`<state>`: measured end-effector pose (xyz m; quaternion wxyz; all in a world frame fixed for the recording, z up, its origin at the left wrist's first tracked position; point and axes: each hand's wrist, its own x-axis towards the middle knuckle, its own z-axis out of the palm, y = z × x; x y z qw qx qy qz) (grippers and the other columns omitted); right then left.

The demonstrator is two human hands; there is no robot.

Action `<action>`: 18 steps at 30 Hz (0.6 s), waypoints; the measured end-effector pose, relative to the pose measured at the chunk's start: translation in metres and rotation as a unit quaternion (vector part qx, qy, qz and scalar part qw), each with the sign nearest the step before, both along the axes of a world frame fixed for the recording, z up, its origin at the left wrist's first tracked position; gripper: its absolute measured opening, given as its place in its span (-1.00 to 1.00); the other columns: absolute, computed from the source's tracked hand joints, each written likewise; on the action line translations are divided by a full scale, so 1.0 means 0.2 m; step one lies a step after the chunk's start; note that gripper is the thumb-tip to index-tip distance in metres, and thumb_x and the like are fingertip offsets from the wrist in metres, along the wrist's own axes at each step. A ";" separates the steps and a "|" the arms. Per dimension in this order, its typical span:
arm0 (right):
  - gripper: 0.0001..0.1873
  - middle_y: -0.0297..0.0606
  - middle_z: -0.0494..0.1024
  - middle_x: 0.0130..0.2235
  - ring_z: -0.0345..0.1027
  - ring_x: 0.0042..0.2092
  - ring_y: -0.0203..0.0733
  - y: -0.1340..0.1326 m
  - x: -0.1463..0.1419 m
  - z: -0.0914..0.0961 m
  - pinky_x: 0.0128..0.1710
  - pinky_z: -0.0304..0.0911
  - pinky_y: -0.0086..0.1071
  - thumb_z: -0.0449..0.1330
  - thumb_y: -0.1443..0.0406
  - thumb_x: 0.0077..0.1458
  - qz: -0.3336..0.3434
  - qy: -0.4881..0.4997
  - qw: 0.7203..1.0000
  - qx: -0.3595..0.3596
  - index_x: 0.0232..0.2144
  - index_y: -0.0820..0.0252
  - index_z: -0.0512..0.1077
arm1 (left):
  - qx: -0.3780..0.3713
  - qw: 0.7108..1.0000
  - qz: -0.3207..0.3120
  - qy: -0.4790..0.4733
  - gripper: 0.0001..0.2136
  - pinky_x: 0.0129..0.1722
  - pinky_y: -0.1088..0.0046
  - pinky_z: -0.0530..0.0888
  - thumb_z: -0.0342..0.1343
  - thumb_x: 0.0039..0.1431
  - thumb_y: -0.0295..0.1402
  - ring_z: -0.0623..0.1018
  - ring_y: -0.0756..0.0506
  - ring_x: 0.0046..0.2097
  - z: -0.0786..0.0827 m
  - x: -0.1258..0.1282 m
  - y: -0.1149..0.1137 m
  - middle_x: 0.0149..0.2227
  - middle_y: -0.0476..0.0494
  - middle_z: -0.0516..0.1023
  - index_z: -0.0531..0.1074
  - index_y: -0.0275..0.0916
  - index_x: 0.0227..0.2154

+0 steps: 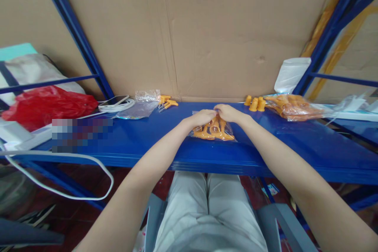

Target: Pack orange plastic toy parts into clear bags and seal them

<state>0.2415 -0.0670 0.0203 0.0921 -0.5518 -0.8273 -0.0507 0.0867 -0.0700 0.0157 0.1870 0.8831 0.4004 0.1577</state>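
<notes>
While both hands (206, 117) (226, 112) pinch a bag (229, 133), a floor scrap (271, 189) shows blurred print

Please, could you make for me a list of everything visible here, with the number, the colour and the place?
Small filled bag: one, clear with orange pieces, centre
Loose pieces: at least three, orange, back right
Large filled bag: one, clear with orange contents, right
Pouch: one, white, back right
Chained pieces: at least two, orange, back left
Flat packaging: count unclear, clear, beside the chained pieces
Coiled cable: one, white, back left
Plastic bag: one, red, far left
Tabletop: one, blue, across the middle
Cardboard: at least one sheet, brown, behind
Chair: one, grey, below
Trousers: one pair, pale, below
Left hand, right hand: two, bare, at the small filled bag's top
</notes>
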 end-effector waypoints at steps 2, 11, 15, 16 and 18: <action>-0.50 -0.04 0.48 0.08 0.37 0.09 -0.15 0.02 0.00 -0.01 0.05 0.20 -0.42 -0.08 0.56 0.11 0.019 0.016 0.999 -0.048 0.03 0.35 0.44 | -0.010 0.999 0.049 -0.005 -0.64 0.01 0.38 0.43 -0.21 0.25 -0.39 0.56 -0.08 -0.06 0.00 0.00 -0.01 0.00 -0.14 0.54 0.39 -0.28 -0.01; -0.41 -0.08 0.50 0.05 0.39 0.08 -0.10 -0.04 0.00 0.04 0.00 0.25 -0.41 -0.03 0.61 -0.01 0.040 -0.030 0.997 -0.064 0.02 0.24 0.49 | 0.041 0.992 0.045 0.106 -0.58 0.10 0.39 0.33 -0.30 0.26 -0.39 0.42 -0.12 0.14 0.03 -0.02 0.00 0.08 -0.12 0.49 0.44 -0.24 -0.04; -0.52 0.05 0.54 -0.03 0.43 0.02 -0.03 -0.07 -0.03 0.06 -0.10 0.29 -0.38 0.00 0.58 0.04 -0.009 -0.112 0.993 -0.039 -0.04 0.36 0.50 | 0.042 0.990 0.047 0.122 -0.56 0.11 0.38 0.31 -0.33 0.27 -0.39 0.43 -0.12 0.13 0.04 -0.02 -0.02 0.10 -0.17 0.47 0.43 -0.29 -0.02; -0.55 0.09 0.55 -0.05 0.44 0.01 -0.02 -0.08 -0.04 0.06 -0.11 0.29 -0.37 0.00 0.57 0.06 -0.022 -0.126 0.991 -0.034 -0.05 0.39 0.51 | 0.042 0.990 0.047 0.123 -0.56 0.10 0.38 0.31 -0.34 0.27 -0.39 0.43 -0.13 0.13 0.04 -0.01 -0.02 0.09 -0.17 0.48 0.44 -0.29 -0.03; -0.58 0.13 0.55 -0.07 0.45 0.00 -0.01 -0.10 -0.06 0.06 -0.13 0.30 -0.36 -0.01 0.56 0.08 -0.033 -0.147 0.988 -0.028 -0.07 0.43 0.51 | 0.038 0.990 0.051 0.123 -0.55 0.09 0.36 0.33 -0.35 0.27 -0.37 0.45 -0.14 0.11 0.04 -0.01 -0.03 0.05 -0.17 0.51 0.46 -0.28 -0.08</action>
